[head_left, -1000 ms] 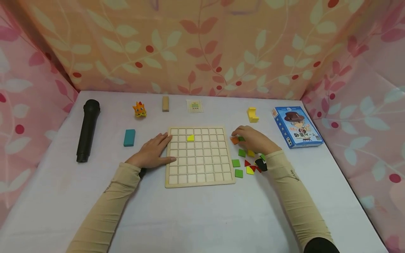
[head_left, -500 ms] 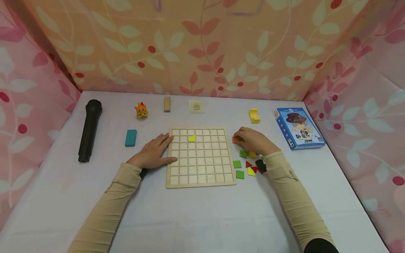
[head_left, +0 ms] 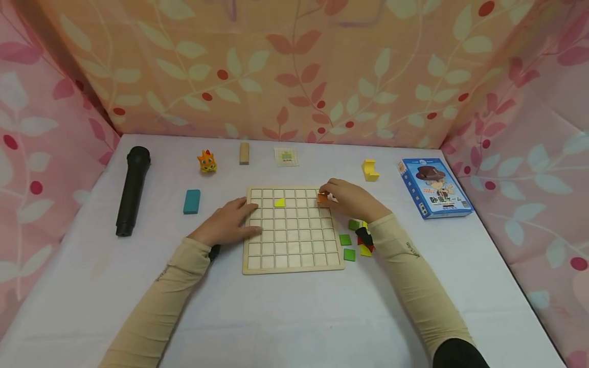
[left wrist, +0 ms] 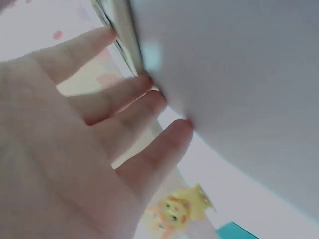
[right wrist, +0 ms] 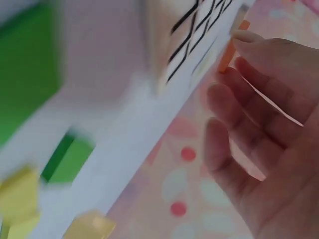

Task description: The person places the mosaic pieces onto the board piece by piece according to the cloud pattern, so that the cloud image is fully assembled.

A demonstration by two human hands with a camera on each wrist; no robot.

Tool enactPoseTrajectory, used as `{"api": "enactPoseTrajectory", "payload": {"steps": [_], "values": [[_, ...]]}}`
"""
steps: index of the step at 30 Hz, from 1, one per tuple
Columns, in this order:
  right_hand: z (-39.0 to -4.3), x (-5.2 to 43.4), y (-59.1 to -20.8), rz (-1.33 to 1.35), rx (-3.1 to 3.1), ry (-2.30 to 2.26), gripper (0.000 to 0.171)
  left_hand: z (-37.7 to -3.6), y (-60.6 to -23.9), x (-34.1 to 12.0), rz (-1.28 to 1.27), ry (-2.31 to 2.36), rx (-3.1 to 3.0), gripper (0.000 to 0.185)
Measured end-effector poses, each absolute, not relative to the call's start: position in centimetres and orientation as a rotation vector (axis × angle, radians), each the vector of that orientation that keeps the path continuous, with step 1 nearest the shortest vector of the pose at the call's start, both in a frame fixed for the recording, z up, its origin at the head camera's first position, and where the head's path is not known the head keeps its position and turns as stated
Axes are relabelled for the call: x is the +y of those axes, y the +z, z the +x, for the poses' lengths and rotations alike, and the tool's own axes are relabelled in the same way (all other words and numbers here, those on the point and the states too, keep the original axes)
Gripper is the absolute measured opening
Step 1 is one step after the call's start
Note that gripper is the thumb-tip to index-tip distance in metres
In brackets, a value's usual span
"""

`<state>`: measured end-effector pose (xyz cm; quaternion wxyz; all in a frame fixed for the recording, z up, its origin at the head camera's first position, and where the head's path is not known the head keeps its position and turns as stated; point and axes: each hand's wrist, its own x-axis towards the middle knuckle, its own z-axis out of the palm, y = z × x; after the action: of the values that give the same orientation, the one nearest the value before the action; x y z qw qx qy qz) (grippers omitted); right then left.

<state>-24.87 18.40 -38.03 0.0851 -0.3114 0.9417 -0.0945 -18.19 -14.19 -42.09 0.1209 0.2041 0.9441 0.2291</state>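
Two hands are at work on a wooden board (head_left: pixel 293 230) with many little square holes. The right hand (head_left: pixel 352 199) pinches a small orange piece (head_left: pixel 322 198) in its fingertips. The piece is over the far right corner of the board, just above the holes there. In the right wrist view the orange piece (right wrist: pixel 227 52) shows edge-on as a thin strip, right by the fingertips (right wrist: pixel 246 37) and next to the board's edge. It is too small to tell which way its long side points.

The left hand (head_left: pixel 228 222) lies flat with straight fingers. It presses on the left edge of the board and holds nothing. The right hand is much nearer to the orange piece, since the left hand is on the other side of the board.

Only one hole is filled. A yellow piece (head_left: pixel 279 202) sits in the second row from the far side, toward the left. All the other holes look bare. The orange piece is a few holes to the right of the yellow one.

More loose pieces (head_left: pixel 354 240), green, yellow and red, lie on the table just right of the board, partly under the right wrist.
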Motion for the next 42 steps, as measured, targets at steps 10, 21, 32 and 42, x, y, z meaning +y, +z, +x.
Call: {"api": "enactPoseTrajectory", "payload": {"steps": [10,21,32,42], "values": [[-25.3,13.9,-39.2,-1.129,2.754,-0.352,0.021,-17.9,-42.4,-13.3,0.65,0.671,2.746,0.093],[-25.7,12.5,-39.9,-1.143,2.727,-0.328,0.019,-17.6,-42.2,-13.1,0.618,0.622,2.755,0.095],[-25.9,11.7,-40.3,-1.128,2.707,-0.264,0.018,-17.4,-42.3,-13.1,0.586,0.61,2.756,0.094],[-25.9,11.3,-39.8,-1.1,2.702,-0.254,0.016,-17.5,-42.4,-13.3,0.589,0.591,2.769,0.091]]}}
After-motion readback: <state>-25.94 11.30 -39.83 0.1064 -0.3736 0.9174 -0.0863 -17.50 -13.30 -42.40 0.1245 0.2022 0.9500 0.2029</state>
